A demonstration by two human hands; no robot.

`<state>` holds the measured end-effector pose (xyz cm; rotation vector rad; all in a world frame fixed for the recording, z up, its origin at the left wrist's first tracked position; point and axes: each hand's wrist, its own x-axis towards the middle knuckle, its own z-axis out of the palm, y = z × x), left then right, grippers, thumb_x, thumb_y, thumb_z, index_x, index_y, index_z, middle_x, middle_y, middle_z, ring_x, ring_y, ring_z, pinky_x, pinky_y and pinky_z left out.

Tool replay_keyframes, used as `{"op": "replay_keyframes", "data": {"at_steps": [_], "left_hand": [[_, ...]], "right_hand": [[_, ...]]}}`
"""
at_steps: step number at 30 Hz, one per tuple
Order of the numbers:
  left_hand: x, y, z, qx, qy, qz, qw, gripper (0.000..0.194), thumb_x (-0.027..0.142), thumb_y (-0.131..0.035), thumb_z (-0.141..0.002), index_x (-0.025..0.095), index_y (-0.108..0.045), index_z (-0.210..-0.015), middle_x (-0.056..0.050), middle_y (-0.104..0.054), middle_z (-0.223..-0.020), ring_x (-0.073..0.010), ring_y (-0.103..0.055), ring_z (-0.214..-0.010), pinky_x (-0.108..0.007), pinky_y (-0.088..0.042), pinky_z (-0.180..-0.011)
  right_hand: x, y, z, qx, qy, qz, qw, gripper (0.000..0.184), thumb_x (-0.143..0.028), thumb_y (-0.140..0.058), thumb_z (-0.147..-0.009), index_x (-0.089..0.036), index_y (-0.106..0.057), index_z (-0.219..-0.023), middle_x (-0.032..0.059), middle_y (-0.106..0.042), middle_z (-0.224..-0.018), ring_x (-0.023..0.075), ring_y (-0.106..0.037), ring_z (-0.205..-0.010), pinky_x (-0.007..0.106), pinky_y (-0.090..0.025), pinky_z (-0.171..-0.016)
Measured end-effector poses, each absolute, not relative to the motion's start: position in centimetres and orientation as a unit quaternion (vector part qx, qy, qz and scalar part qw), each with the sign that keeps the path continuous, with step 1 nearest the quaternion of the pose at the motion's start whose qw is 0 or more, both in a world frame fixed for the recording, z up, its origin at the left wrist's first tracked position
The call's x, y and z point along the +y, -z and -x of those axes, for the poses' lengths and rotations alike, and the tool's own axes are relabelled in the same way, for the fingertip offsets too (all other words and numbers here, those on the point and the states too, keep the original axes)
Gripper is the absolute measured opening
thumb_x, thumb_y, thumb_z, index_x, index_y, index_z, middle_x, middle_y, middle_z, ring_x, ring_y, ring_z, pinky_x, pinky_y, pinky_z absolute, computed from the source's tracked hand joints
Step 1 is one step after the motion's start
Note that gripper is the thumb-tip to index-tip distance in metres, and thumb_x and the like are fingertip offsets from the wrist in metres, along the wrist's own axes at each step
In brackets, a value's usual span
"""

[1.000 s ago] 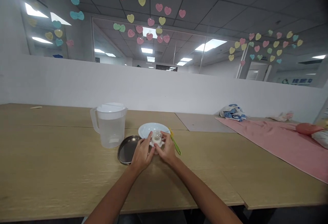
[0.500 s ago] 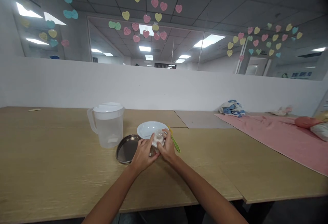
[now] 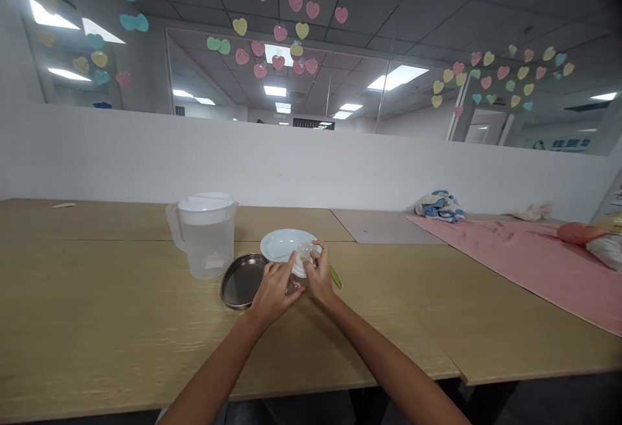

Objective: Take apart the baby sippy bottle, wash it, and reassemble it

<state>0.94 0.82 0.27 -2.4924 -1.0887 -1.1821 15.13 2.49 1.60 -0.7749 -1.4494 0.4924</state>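
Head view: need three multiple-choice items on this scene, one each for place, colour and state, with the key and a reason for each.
1. Where is the dark metal tray?
A. On the cloth
B. Between the plastic pitcher and the white plate
C. Under the plate

2. What colour is the cloth on the right of the table?
A. Green
B. Yellow
C. Pink

3. What is the right hand doing?
A. Pinching a small clear piece
B. Holding the pitcher's handle
C. Lying flat on the table

Key:
1. B: the tray lies on the table, with the pitcher on one side and the plate on the other.
2. C: the cloth is plainly pink.
3. A: the fingers are closed on the piece, above the table.
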Motion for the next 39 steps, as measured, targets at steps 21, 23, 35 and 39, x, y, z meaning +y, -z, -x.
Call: {"op": "replay_keyframes", "data": {"at_steps": [21, 23, 35, 39], "left_hand": [[1.0, 0.2, -0.7, -0.393, 0.402, 0.824, 0.073, 0.069, 0.048, -0.047, -0.084, 0.013, -0.025, -0.138, -0.016, -0.055, -0.123, -0.0261, -0.053, -0.106, -0.041, -0.034, -0.091], [0.9, 0.1, -0.6, -0.395, 0.405, 0.822, 0.07, 0.069, 0.049, -0.047, -0.084, 0.013, -0.026, -0.138, -0.015, -0.056, -0.122, -0.0259, -0.053, -0.105, -0.041, -0.034, -0.091], [0.8, 0.0, -0.6, -0.4, 0.406, 0.82, 0.055, 0.068, 0.049, -0.048, -0.084, 0.015, -0.025, -0.138, -0.015, -0.055, -0.123, -0.0262, -0.052, -0.107, -0.04, -0.035, -0.091], [0.8, 0.0, -0.6, -0.4, 0.408, 0.819, 0.044, 0.068, 0.049, -0.048, -0.084, 0.015, -0.025, -0.138, -0.014, -0.055, -0.123, -0.0257, -0.052, -0.107, -0.04, -0.035, -0.091]], "right_hand": [[3.7, -3.1, -16.0, -0.518, -0.142, 0.337, 0.773, 0.056, -0.038, -0.042, -0.089, -0.021, -0.02, -0.137, 0.0135, -0.05, -0.12, 0.016, -0.059, -0.095, 0.032, -0.048, -0.085], [4.5, -2.9, -16.8, -0.506, -0.152, 0.35, 0.773, 0.058, -0.036, -0.048, -0.085, -0.02, -0.024, -0.136, 0.0136, -0.048, -0.123, 0.0171, -0.058, -0.098, 0.033, -0.048, -0.086], [6.7, -0.2, -17.8, -0.615, -0.155, 0.406, 0.658, 0.045, -0.01, -0.041, -0.07, -0.021, -0.06, -0.109, 0.0097, -0.048, -0.126, 0.0156, -0.061, -0.082, 0.038, -0.049, -0.085], [6.6, -0.4, -17.8, -0.627, -0.149, 0.405, 0.648, 0.044, -0.012, -0.039, -0.075, -0.02, -0.054, -0.116, 0.0109, -0.045, -0.127, 0.0141, -0.062, -0.077, 0.037, -0.049, -0.084]]}}
